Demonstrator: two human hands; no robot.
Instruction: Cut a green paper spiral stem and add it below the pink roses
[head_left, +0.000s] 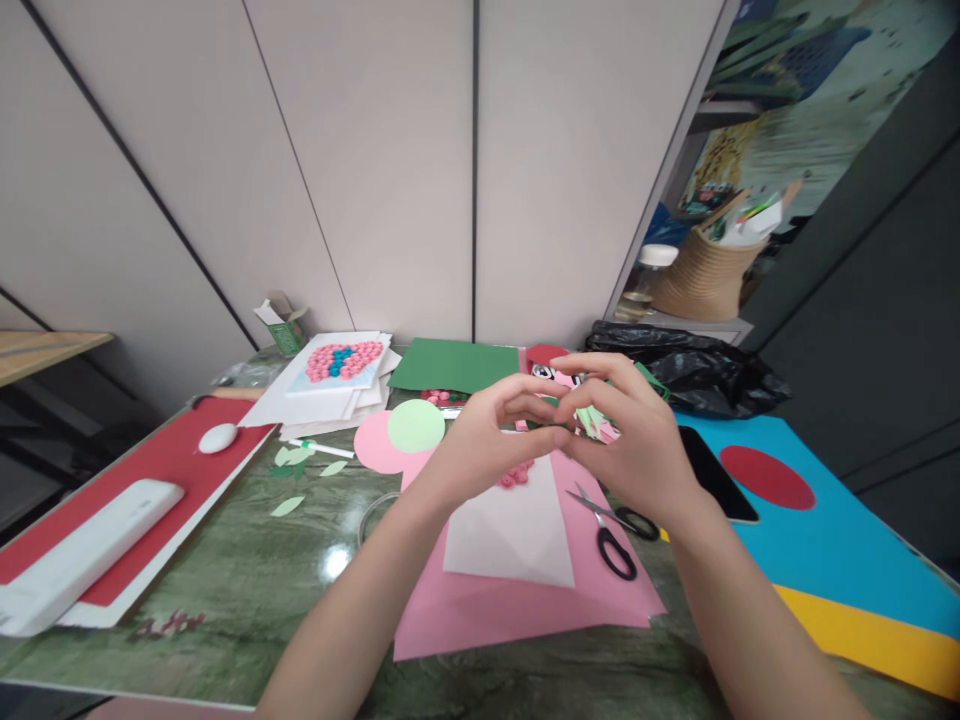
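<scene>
My left hand (499,440) and my right hand (634,425) meet above the middle of the table, fingers curled and tips close together. Whatever they pinch, if anything, is hidden by the fingers. Beneath them lies a white sheet (510,545) with a cluster of pink paper pieces (517,474) near its top, partly covered by my left hand. The white sheet rests on larger pink paper (517,615). Black-handled scissors (615,550) lie partly spread on the pink paper, below my right hand.
Green paper (457,364) and a sheet with a pink-and-blue flower pattern (345,362) lie at the back. Pale green leaf shapes (288,506) and paper circles (416,426) sit left. A white device (97,550) lies on red paper. Right are a phone (716,475), blue paper (832,530) and a black bag (697,370).
</scene>
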